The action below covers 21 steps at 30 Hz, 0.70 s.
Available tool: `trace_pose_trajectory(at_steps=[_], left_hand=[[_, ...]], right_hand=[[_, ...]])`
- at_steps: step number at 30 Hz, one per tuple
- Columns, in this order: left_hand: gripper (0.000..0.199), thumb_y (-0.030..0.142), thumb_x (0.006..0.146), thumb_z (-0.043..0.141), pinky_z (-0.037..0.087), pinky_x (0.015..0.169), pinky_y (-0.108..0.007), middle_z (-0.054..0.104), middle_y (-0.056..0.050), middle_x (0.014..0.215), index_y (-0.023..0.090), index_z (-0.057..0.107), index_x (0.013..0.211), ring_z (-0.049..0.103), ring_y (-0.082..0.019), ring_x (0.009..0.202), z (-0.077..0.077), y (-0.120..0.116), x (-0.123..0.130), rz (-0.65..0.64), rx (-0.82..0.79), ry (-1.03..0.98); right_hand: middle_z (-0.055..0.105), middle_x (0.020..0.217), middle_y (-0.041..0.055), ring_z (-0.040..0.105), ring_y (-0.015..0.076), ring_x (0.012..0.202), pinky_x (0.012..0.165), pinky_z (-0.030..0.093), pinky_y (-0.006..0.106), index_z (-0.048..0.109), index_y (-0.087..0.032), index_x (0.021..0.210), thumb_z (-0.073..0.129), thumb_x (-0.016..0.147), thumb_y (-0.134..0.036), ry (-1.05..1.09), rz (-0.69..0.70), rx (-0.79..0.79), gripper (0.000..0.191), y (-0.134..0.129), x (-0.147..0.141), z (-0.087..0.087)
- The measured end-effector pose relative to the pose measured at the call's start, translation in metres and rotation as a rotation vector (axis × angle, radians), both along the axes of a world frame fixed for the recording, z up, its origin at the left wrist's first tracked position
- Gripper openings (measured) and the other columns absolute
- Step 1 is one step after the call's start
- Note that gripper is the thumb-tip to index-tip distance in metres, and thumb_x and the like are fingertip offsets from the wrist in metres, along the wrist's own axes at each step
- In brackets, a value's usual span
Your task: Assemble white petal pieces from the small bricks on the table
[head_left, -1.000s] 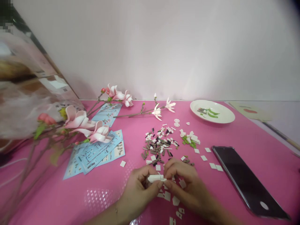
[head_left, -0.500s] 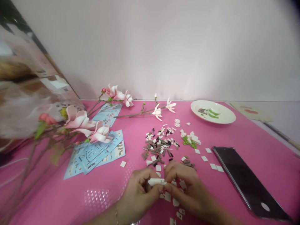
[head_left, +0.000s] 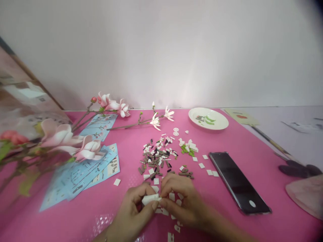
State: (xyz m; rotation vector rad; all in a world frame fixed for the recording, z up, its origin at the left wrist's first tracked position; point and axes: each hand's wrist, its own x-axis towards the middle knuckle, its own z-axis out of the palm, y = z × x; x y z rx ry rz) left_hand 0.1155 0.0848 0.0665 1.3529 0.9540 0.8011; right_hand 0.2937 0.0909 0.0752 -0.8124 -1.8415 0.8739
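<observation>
My left hand (head_left: pixel 135 210) pinches a small white piece (head_left: pixel 150 199) between thumb and fingers, near the bottom middle of the pink table (head_left: pixel 222 228). From the right, my right hand (head_left: pixel 180 198) has its thumb and forefinger closed on the other end of the same piece. Just beyond both hands lies a heap of small brown, black and white parts (head_left: pixel 157 158). Flat white pieces (head_left: pixel 172 196) are scattered under and around the right hand, some of them partly hidden by it.
Pink and white flower branches (head_left: pixel 89 148) lie at the left over blue printed sheets (head_left: pixel 88 169). Farther back are a white flower stem (head_left: pixel 131 125) and a white plate (head_left: pixel 219 125) with green pieces. A black phone (head_left: pixel 237 181) rests at the right.
The view has turned to the right, so everything on the table sits farther left. Both hands still hold the white piece, which is now a little more tilted.
</observation>
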Motion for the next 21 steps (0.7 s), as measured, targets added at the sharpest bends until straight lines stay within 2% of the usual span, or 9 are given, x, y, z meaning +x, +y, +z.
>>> trace_pose_trajectory(at_steps=[4, 10, 14, 16, 19, 21], left_hand=[[0.037, 0.047, 0.082, 0.057, 0.029, 0.052, -0.021, 0.045, 0.000, 0.058, 0.015, 0.051, 0.065, 0.038, -0.012, 0.056, 0.000, 0.000, -0.001, -0.007, 0.023, 0.032], [0.036, 0.047, 0.082, 0.057, 0.030, 0.051, -0.020, 0.046, 0.001, 0.060, 0.015, 0.050, 0.067, 0.039, -0.011, 0.056, -0.009, 0.001, -0.002, -0.024, 0.031, -0.044], [0.035, 0.045, 0.083, 0.057, 0.031, 0.053, -0.020, 0.046, 0.000, 0.061, 0.015, 0.050, 0.068, 0.040, -0.011, 0.057, -0.009, 0.000, -0.002, -0.015, 0.039, -0.036], [0.034, 0.044, 0.083, 0.058, 0.031, 0.053, -0.020, 0.047, 0.001, 0.060, 0.015, 0.049, 0.066, 0.040, -0.011, 0.056, -0.008, -0.001, -0.002, 0.001, 0.039, -0.036], [0.034, 0.043, 0.082, 0.058, 0.032, 0.053, -0.020, 0.049, -0.001, 0.060, 0.015, 0.050, 0.066, 0.042, -0.011, 0.056, -0.006, -0.002, -0.002, 0.012, 0.038, -0.033], [0.033, 0.043, 0.082, 0.058, 0.033, 0.054, -0.022, 0.051, -0.002, 0.061, 0.014, 0.051, 0.067, 0.044, -0.012, 0.058, -0.006, -0.002, -0.002, 0.013, 0.028, -0.038]], right_hand=[[0.060, 0.070, 0.0024, 0.057, 0.0136, 0.070, 0.067, 0.044, 0.026, 0.061, -0.016, 0.073, 0.062, 0.080, -0.016, 0.003, -0.007, 0.011, 0.007, 0.000, 0.001, -0.001], [0.060, 0.071, 0.0025, 0.057, 0.0135, 0.070, 0.067, 0.045, 0.026, 0.062, -0.016, 0.075, 0.065, 0.078, -0.014, 0.015, -0.018, 0.030, 0.004, 0.001, 0.000, -0.002], [0.062, 0.076, 0.0031, 0.058, 0.0153, 0.076, 0.072, 0.046, 0.028, 0.063, -0.017, 0.080, 0.062, 0.081, -0.017, -0.032, -0.035, 0.020, 0.002, 0.000, 0.003, -0.004], [0.063, 0.082, 0.0043, 0.058, 0.0169, 0.080, 0.072, 0.047, 0.029, 0.063, -0.019, 0.086, 0.056, 0.086, -0.020, -0.059, -0.119, -0.036, 0.007, 0.002, 0.008, -0.007], [0.062, 0.093, 0.0054, 0.057, 0.0146, 0.070, 0.060, 0.048, 0.027, 0.058, -0.020, 0.103, 0.046, 0.091, -0.024, -0.069, -0.358, -0.173, 0.017, 0.009, 0.017, -0.011], [0.059, 0.104, 0.0070, 0.058, 0.0149, 0.071, 0.058, 0.049, 0.027, 0.054, -0.021, 0.110, 0.044, 0.092, -0.025, -0.111, -0.491, -0.192, 0.022, 0.016, 0.022, -0.014]])
